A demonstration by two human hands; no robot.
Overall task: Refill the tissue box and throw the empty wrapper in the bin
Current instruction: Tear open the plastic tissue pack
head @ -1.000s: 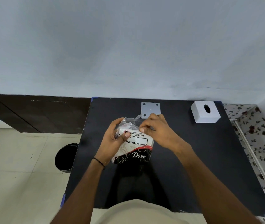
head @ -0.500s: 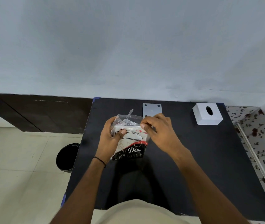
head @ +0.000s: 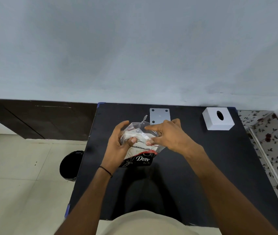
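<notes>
A plastic tissue pack (head: 139,153) with a black and red "Dove" print is held upright over the black table (head: 202,167). My left hand (head: 118,146) grips its left side, thumb on the front. My right hand (head: 167,136) is at the torn clear top, fingers reaching into the opening onto the white tissues. The white tissue box (head: 218,118), with an oval slot on top, stands at the table's far right corner. A black bin (head: 70,165) sits on the floor left of the table.
A grey metal plate (head: 159,115) with corner holes lies flat just behind the pack. A pale wall runs behind the table, a dark wooden panel (head: 38,117) to the left. A floral-patterned surface (head: 273,143) borders the right edge.
The wrapper's top has been pulled open wider. My right fingers have moved from pinching the top edge to reaching into the opening. The pack stays in my left hand.
</notes>
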